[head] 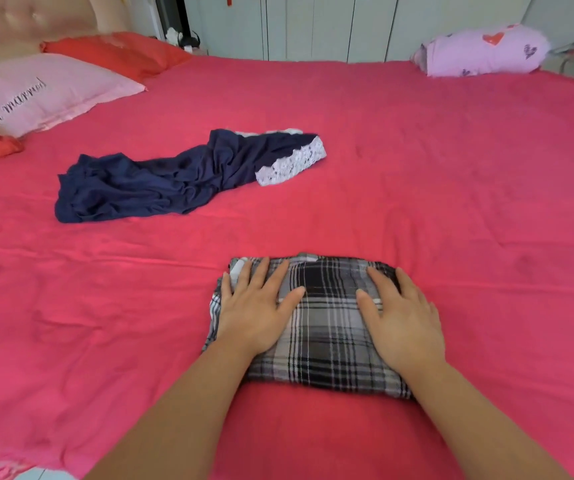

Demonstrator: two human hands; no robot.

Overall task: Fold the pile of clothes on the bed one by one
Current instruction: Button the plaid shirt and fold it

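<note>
Head view: folded plaid garment (327,327) at 6 o'clock on the bed (451,168).
Left hand (254,317): flat, fingers spread, pressing plaid, gripping nothing.
Right hand (403,323): likewise flat.
Next piece: navy lace-trimmed garment (161,181), 11 o'clock, lying 8-to-2, nearer the left hand.

the room is bright with soft, even light whose source cannot be told. the pink bed sheet (434,174) is strongly saturated and nearly flat in tone, with faint shading in its creases. only thin, soft shadows edge the left hand (257,310), the right hand (406,323) and the near side of the plaid garment (327,341). the tufted headboard (19,22) carries a mild sheen. the navy garment (133,185) loses detail in its dark folds. wide-angle distortion bows the sheet's far edge and tilts the wardrobe doors (313,26). the lilac pillow (486,50) and the frame's corners look soft and smeared.
</note>
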